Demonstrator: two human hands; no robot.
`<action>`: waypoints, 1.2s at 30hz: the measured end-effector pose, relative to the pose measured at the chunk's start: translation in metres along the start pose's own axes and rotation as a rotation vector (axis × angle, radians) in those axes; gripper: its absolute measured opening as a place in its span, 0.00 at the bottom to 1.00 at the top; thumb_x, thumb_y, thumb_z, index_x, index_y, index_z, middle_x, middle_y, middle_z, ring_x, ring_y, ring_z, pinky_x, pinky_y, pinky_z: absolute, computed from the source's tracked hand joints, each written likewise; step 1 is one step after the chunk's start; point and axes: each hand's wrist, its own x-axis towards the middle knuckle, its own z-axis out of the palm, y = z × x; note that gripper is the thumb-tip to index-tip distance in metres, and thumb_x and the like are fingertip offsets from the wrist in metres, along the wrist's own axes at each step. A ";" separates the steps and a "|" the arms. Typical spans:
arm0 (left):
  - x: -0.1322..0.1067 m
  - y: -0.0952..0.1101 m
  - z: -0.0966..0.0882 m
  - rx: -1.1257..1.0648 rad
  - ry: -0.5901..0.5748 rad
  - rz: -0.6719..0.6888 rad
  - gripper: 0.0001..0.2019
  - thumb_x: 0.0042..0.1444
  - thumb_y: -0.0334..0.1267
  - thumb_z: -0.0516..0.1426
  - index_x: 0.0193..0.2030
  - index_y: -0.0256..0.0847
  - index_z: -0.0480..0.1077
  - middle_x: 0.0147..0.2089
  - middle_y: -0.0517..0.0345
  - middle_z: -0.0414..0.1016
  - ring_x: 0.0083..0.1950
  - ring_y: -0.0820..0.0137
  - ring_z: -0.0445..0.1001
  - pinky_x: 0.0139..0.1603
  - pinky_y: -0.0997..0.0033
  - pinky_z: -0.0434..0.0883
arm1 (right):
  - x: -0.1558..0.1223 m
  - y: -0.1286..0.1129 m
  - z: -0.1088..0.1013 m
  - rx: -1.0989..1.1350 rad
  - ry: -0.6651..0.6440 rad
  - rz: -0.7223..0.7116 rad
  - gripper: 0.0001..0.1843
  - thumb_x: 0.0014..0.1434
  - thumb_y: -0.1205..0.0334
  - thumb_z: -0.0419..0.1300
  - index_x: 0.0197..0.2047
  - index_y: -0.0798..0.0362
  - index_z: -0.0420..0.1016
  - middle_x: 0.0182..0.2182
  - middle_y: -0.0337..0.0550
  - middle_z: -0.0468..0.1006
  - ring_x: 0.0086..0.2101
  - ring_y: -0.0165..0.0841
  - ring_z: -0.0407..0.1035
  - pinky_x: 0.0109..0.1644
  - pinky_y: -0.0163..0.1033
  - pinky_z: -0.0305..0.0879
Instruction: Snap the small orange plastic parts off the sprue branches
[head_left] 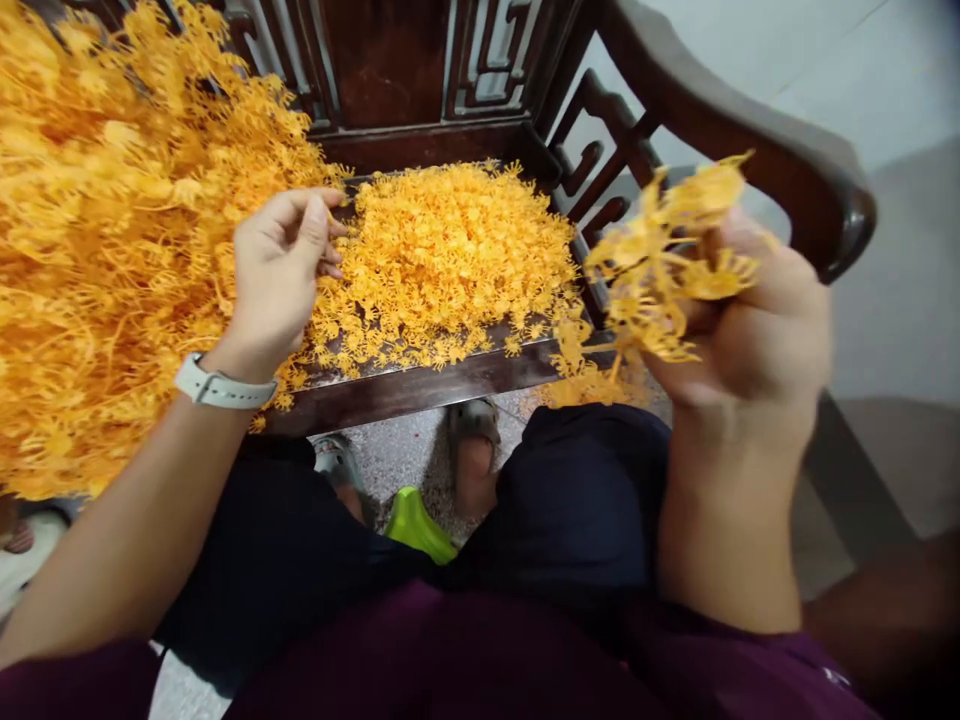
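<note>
My right hand (750, 320), slightly blurred, is raised in front of the bench's armrest and closed around a bunch of orange plastic flower pieces (660, 260). Thin strands of the bunch dangle below the fingers. My left hand (281, 265), with a pale watch band on its wrist, is between two heaps, its fingers curled and thumb against the index finger; whatever they pinch is too small to make out. Beside it on the right lies a low pile of small loose orange flower pieces (465, 250). To its left rises a big tangled heap of orange plastic sprays (127, 260).
The piles rest on a dark wooden bench (360, 400) with a carved back and a curved armrest (750, 120). More orange pieces (592, 385) are beyond its front edge, low by my knee. A bright green object (416, 525) is between my legs on the speckled floor.
</note>
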 end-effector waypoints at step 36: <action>-0.070 0.069 0.065 -0.313 -0.258 -0.262 0.19 0.68 0.57 0.64 0.36 0.45 0.70 0.34 0.56 0.74 0.44 0.63 0.80 0.49 0.61 0.79 | -0.036 0.001 0.094 -0.247 -0.248 -0.087 0.22 0.67 0.40 0.68 0.36 0.49 0.73 0.28 0.39 0.67 0.28 0.31 0.60 0.30 0.39 0.58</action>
